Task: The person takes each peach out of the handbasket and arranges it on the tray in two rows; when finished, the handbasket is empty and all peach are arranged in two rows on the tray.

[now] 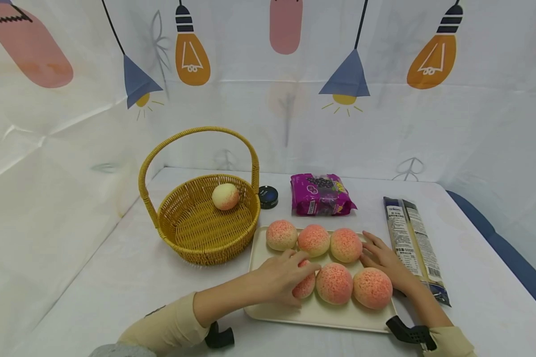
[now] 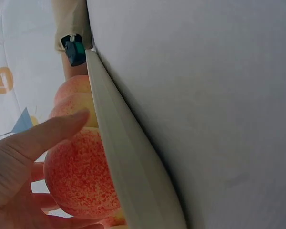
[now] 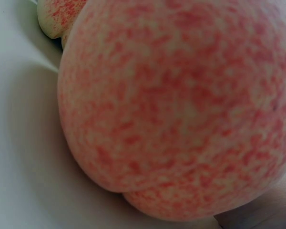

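Several pink-speckled peaches lie in two rows on a cream tray (image 1: 321, 318). My left hand (image 1: 279, 278) reaches over the front-left peach (image 1: 304, 286) and grips it. In the left wrist view, the thumb (image 2: 62, 129) crosses in front of this peach (image 2: 81, 176) and the other fingers curve behind it. My right hand (image 1: 386, 260) lies at the tray's right side, its extended fingers against the back-right peach (image 1: 346, 245). A peach (image 3: 181, 105) fills most of the right wrist view, with only a bit of the hand at the lower right corner.
Behind the tray's left corner stands a yellow wicker basket (image 1: 205, 255) with a tall handle and one peach (image 1: 225, 197) inside. A round dark tin (image 1: 268, 197) and a purple packet (image 1: 321, 195) sit behind the tray. A long noodle-like packet (image 1: 415, 243) lies to the right.
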`<action>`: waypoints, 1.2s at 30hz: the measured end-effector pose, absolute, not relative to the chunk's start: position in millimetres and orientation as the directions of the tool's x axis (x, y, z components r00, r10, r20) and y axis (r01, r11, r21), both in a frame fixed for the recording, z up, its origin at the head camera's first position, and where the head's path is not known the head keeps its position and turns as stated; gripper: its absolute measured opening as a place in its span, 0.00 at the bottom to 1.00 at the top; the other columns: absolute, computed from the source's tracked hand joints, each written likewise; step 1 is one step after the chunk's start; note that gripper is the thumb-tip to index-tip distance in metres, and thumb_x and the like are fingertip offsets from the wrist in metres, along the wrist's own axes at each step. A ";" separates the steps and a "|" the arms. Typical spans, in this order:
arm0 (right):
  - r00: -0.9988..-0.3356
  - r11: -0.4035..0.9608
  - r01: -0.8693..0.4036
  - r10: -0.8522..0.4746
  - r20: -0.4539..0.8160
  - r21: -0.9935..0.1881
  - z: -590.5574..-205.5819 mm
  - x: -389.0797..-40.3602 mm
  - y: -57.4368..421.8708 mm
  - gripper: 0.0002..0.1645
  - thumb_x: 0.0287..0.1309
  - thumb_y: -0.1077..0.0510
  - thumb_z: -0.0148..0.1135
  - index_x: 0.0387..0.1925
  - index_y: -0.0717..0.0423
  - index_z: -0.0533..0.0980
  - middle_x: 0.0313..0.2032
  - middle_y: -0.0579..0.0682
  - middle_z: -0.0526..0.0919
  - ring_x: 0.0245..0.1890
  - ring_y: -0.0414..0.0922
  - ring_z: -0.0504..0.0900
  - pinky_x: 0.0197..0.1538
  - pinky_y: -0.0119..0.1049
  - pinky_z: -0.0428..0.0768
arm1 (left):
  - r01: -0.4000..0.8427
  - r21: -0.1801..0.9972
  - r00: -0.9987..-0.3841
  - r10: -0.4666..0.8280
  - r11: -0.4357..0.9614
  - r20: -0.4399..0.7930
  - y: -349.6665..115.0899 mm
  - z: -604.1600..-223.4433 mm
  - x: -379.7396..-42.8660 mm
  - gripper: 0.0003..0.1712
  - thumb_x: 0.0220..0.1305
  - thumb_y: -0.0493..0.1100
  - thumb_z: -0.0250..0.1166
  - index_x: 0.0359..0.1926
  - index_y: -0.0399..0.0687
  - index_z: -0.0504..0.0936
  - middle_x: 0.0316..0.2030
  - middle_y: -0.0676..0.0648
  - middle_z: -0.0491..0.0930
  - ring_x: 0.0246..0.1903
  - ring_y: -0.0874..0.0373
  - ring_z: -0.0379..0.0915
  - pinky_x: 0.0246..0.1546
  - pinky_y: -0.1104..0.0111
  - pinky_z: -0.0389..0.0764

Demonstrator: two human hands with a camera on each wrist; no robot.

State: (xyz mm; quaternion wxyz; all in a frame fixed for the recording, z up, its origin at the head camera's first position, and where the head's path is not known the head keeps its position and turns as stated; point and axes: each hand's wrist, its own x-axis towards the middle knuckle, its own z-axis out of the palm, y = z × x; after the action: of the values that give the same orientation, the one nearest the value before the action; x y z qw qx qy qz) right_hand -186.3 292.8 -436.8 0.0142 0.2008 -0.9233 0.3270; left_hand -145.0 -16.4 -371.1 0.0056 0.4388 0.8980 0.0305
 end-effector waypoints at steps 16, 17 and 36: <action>-0.915 0.709 -0.391 -0.367 0.165 -0.588 -434.4 -186.3 292.4 0.23 0.63 0.52 0.52 0.55 0.60 0.71 0.65 0.64 0.54 0.61 0.68 0.55 0.53 0.68 0.58 | 0.768 0.065 -0.640 0.764 0.637 0.078 -32.4 -355.8 -159.2 0.39 0.51 0.68 0.60 0.60 0.55 0.68 0.56 0.49 0.69 0.56 0.53 0.64 0.56 0.58 0.66; -0.915 0.709 -0.393 -0.369 0.167 -0.585 -434.5 -186.5 292.6 0.22 0.63 0.52 0.52 0.55 0.60 0.71 0.65 0.64 0.54 0.61 0.68 0.55 0.53 0.68 0.58 | 0.766 0.065 -0.643 0.761 0.640 0.083 -34.2 -354.7 -161.1 0.38 0.52 0.67 0.59 0.60 0.55 0.68 0.56 0.49 0.69 0.56 0.53 0.65 0.55 0.58 0.67; -0.916 0.711 -0.388 -0.368 0.160 -0.587 -436.3 -187.5 293.0 0.23 0.62 0.52 0.53 0.55 0.60 0.71 0.65 0.64 0.54 0.61 0.68 0.55 0.53 0.67 0.58 | 0.716 0.180 -0.694 0.660 0.675 0.288 -79.5 -344.0 -195.4 0.24 0.59 0.58 0.59 0.51 0.51 0.76 0.49 0.50 0.75 0.47 0.57 0.72 0.45 0.65 0.74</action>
State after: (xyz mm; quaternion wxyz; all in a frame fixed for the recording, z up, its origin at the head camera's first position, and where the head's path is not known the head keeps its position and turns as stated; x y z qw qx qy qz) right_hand -187.5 293.0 -436.3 0.0156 0.2044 -0.9247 0.3207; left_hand -195.4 -79.5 -344.0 -0.0998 0.3779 0.9097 0.1402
